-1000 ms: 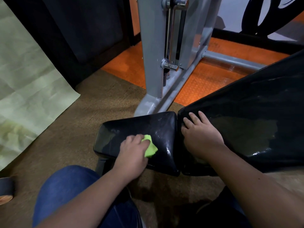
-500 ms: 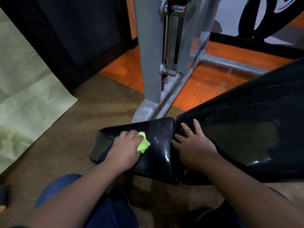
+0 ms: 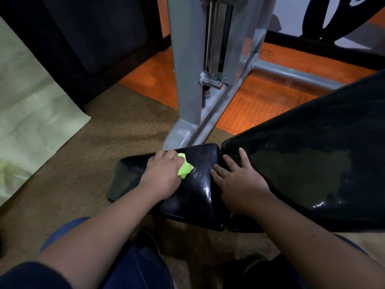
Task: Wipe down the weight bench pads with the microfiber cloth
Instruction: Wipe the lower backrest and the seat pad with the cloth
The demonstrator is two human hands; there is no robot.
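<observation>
Behind the seat pad (image 3: 198, 184), grey machine frame (image 3: 185, 80)

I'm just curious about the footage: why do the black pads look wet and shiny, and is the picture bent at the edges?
Head view: dim, with glare streaks on the seat pad beside the green cloth and on the back pad; whether it is wet, I cannot tell. The wide lens bows the grey frame; the near forearms look soft.
</observation>
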